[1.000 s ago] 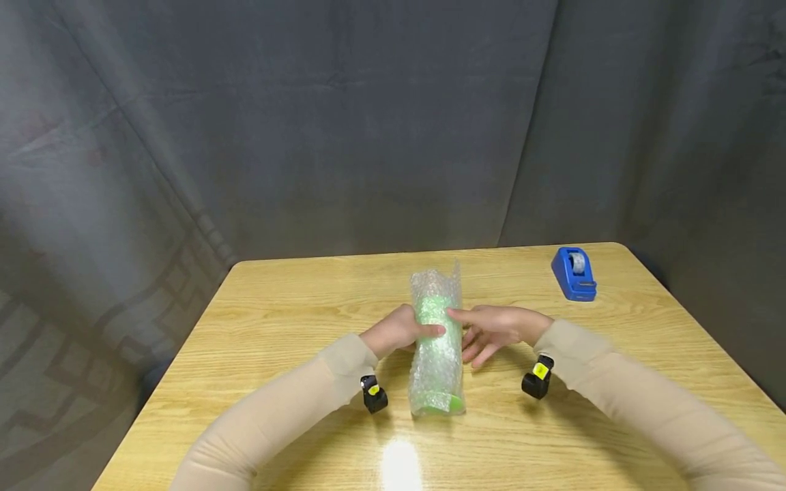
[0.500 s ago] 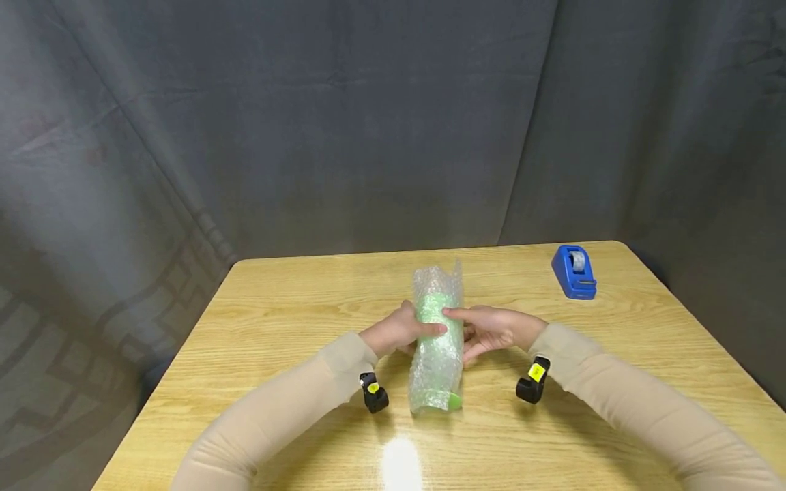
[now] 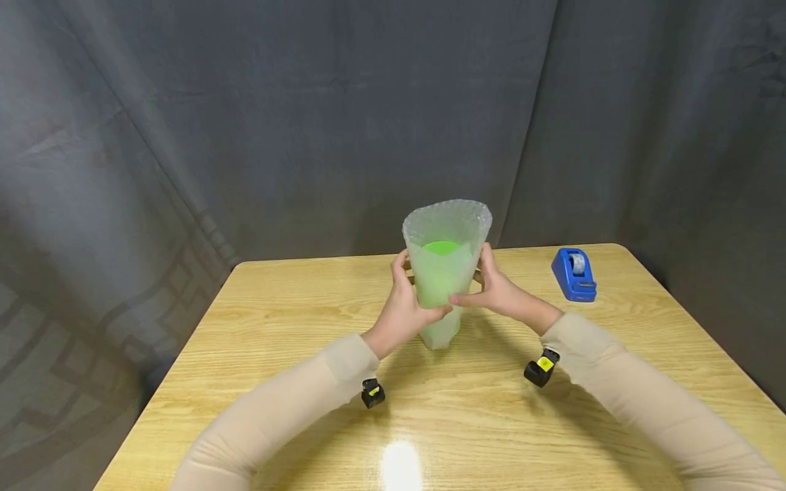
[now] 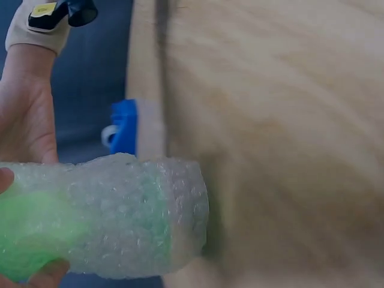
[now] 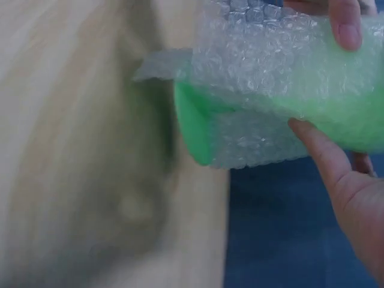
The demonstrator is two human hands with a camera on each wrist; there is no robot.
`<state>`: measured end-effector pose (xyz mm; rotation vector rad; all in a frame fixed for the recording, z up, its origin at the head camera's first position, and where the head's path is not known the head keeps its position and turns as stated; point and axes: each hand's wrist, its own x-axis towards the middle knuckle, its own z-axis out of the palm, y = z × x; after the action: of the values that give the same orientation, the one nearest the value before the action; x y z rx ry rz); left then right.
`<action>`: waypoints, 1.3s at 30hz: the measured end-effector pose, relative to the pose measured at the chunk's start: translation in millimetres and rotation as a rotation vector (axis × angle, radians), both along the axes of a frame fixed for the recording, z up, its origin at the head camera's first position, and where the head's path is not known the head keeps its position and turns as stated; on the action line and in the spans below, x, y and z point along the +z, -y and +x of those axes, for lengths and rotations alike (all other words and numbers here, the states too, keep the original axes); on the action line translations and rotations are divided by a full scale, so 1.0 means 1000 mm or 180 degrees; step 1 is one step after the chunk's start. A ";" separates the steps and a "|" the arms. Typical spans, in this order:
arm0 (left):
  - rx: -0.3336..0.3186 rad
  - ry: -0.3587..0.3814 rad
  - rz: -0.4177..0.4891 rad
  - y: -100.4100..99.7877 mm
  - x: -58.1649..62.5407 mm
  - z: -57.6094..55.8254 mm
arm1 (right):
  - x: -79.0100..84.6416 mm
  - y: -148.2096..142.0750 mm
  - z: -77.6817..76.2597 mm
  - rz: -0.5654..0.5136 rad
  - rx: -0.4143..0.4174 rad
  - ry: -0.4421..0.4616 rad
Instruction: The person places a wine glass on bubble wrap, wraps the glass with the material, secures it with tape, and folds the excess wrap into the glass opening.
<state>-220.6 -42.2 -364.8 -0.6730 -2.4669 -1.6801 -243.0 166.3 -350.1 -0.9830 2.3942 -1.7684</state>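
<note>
A bright green object with a round end, wrapped in clear bubble wrap, is held upright above the table; its exact kind is hidden. The wrap forms a wide, open tube at the top, with a green rim showing inside. My left hand grips it from the left, thumb across the front and fingers round the side. From the right, my right hand holds it likewise, the two thumbs close together. The right wrist view shows a green disc-like base at the lower end, partly outside the wrap, and a loose wrap flap.
A blue tape dispenser with a roll of clear tape stands at the back right of the wooden table. Grey curtains hang behind the table and along its sides.
Both hands have raised the wrapped object from lying on the table and tipped it upright, its open wrap end now on top. My right hand has tightened its hold. The tape dispenser stays put.
</note>
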 end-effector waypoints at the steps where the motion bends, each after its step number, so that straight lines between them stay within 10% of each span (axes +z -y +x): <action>1: -0.0017 0.0001 -0.0046 0.000 -0.004 0.000 | -0.005 -0.001 0.000 -0.0006 0.0053 -0.0100; 8: -0.0078 0.0115 -0.0250 -0.003 -0.024 0.002 | -0.029 -0.003 -0.001 0.0054 0.0182 -0.0257; 18: -0.0017 0.0095 -0.0377 -0.003 -0.021 0.000 | -0.014 -0.014 0.009 0.0285 -0.0059 -0.0058; 24: 0.0051 0.0131 -0.0364 -0.003 -0.019 0.000 | -0.004 -0.019 0.018 0.0406 -0.0868 -0.1924; 30: 0.0044 0.0088 -0.0402 -0.004 -0.019 -0.001 | 0.007 -0.017 0.014 0.0752 -0.0550 -0.3487; 34: 0.0021 0.0050 -0.0429 -0.004 -0.020 -0.001 | 0.017 -0.019 0.013 0.0992 -0.0165 -0.3356; 39: -0.0041 0.0101 -0.0391 -0.004 -0.022 0.000 | 0.048 -0.016 0.012 0.1623 0.0192 -0.2397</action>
<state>-220.7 -38.5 -386.5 -0.6809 -2.6105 -1.5656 -231.1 182.4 -302.5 -1.8111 2.9115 -0.7285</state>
